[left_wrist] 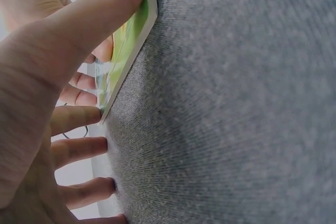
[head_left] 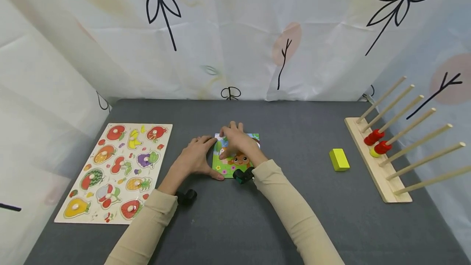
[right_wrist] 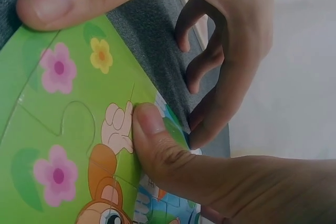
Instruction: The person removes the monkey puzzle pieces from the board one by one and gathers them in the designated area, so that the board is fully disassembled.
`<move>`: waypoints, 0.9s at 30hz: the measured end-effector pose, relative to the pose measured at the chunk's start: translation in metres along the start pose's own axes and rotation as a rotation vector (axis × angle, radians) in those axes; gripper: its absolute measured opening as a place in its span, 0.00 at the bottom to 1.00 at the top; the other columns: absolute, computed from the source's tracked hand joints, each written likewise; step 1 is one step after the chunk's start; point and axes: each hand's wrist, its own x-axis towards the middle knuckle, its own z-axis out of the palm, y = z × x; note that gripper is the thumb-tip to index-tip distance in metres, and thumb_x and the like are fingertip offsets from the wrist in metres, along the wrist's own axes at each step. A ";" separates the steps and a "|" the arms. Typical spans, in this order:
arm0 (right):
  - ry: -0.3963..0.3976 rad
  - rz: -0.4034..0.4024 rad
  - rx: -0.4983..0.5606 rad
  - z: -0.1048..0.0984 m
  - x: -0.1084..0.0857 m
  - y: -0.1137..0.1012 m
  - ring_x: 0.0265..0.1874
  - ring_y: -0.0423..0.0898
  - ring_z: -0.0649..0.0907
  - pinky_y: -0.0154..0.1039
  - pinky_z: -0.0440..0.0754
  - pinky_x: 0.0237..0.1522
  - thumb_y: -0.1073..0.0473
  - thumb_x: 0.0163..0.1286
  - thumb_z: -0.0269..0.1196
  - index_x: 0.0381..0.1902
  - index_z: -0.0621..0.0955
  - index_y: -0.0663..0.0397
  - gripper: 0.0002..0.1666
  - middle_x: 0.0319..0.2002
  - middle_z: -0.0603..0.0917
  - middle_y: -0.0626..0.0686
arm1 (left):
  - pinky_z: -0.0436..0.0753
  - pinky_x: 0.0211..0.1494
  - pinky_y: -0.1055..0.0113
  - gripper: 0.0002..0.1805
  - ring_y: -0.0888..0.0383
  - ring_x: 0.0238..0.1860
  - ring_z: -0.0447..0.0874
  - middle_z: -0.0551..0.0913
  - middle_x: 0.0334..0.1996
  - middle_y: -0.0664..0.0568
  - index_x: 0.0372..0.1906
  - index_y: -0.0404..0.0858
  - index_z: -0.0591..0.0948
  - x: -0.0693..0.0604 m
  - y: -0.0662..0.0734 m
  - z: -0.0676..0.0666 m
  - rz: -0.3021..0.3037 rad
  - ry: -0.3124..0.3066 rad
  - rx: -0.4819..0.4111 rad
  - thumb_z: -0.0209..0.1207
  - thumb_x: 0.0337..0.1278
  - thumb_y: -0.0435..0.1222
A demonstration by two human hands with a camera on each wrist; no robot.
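Hands (head_left: 195, 156) (head_left: 239, 140) apparently on puzzle (head_left: 240, 160), sleeve (head_left: 147, 226) partly over fruit board (head_left: 112, 178).

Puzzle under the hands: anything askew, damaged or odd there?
Nothing stands out. The puzzle has its visible pieces joined, no damage showing; the left hand touches its left edge, the right hand its face. What they cover can't be checked.

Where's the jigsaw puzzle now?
In the head view, the jigsaw puzzle lies centrally, partly under the right hand, the left hand at its left edge.
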 end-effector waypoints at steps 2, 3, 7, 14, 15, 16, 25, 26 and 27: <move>-0.002 -0.005 -0.005 -0.001 0.001 0.001 0.68 0.60 0.61 0.54 0.77 0.63 0.46 0.57 0.78 0.63 0.74 0.49 0.40 0.69 0.63 0.60 | 0.74 0.68 0.33 0.71 0.30 0.76 0.61 0.63 0.78 0.39 0.79 0.40 0.63 0.000 -0.001 0.000 0.009 0.003 0.007 0.78 0.25 0.70; -0.003 -0.007 -0.005 -0.001 0.001 0.001 0.68 0.60 0.61 0.54 0.77 0.64 0.46 0.57 0.78 0.62 0.74 0.49 0.40 0.69 0.63 0.60 | 0.74 0.68 0.33 0.71 0.29 0.76 0.62 0.63 0.78 0.39 0.79 0.40 0.64 0.000 -0.001 -0.001 0.012 0.003 0.010 0.78 0.25 0.70; 0.003 -0.022 0.011 -0.001 0.003 0.002 0.67 0.60 0.61 0.54 0.77 0.63 0.47 0.56 0.79 0.61 0.73 0.50 0.40 0.68 0.61 0.59 | 0.73 0.69 0.32 0.71 0.29 0.76 0.61 0.63 0.78 0.39 0.79 0.40 0.63 0.000 -0.001 -0.002 0.011 -0.004 0.008 0.78 0.25 0.69; 0.005 -0.029 0.009 0.000 0.002 0.001 0.63 0.58 0.63 0.52 0.77 0.62 0.47 0.57 0.79 0.62 0.72 0.49 0.40 0.65 0.67 0.58 | 0.73 0.69 0.33 0.71 0.30 0.76 0.62 0.64 0.78 0.39 0.79 0.40 0.64 0.001 0.000 -0.002 0.008 -0.005 0.007 0.78 0.25 0.69; 0.004 -0.027 0.007 0.000 0.001 0.001 0.63 0.58 0.64 0.52 0.77 0.62 0.47 0.57 0.78 0.62 0.73 0.48 0.40 0.65 0.68 0.58 | 0.73 0.69 0.33 0.71 0.30 0.76 0.62 0.64 0.78 0.39 0.79 0.40 0.64 0.000 0.000 -0.002 0.006 -0.006 0.004 0.78 0.25 0.69; 0.004 -0.026 0.006 0.001 0.001 0.001 0.63 0.57 0.64 0.52 0.77 0.61 0.47 0.58 0.78 0.63 0.73 0.48 0.40 0.66 0.69 0.58 | 0.73 0.69 0.32 0.71 0.30 0.76 0.62 0.64 0.78 0.39 0.79 0.40 0.64 0.000 0.000 -0.002 0.008 -0.004 0.008 0.78 0.25 0.69; 0.022 -0.029 0.022 0.001 -0.002 0.001 0.65 0.58 0.64 0.54 0.78 0.61 0.47 0.57 0.78 0.63 0.75 0.46 0.39 0.67 0.67 0.59 | 0.72 0.70 0.32 0.70 0.29 0.76 0.62 0.64 0.77 0.38 0.78 0.39 0.64 0.000 0.000 -0.002 0.009 -0.002 0.010 0.78 0.26 0.68; 0.025 -0.031 0.022 0.001 -0.002 0.001 0.64 0.58 0.64 0.53 0.78 0.60 0.47 0.57 0.79 0.63 0.75 0.46 0.39 0.67 0.67 0.59 | 0.72 0.70 0.32 0.71 0.29 0.75 0.62 0.65 0.77 0.38 0.78 0.39 0.64 0.000 0.000 -0.002 0.010 -0.001 0.010 0.78 0.26 0.69; 0.028 -0.033 0.022 0.001 -0.002 0.001 0.63 0.58 0.64 0.53 0.79 0.59 0.47 0.57 0.79 0.63 0.75 0.46 0.39 0.66 0.67 0.59 | 0.72 0.70 0.32 0.70 0.29 0.75 0.62 0.65 0.77 0.38 0.78 0.39 0.64 0.000 0.000 -0.001 0.010 0.000 0.010 0.78 0.26 0.69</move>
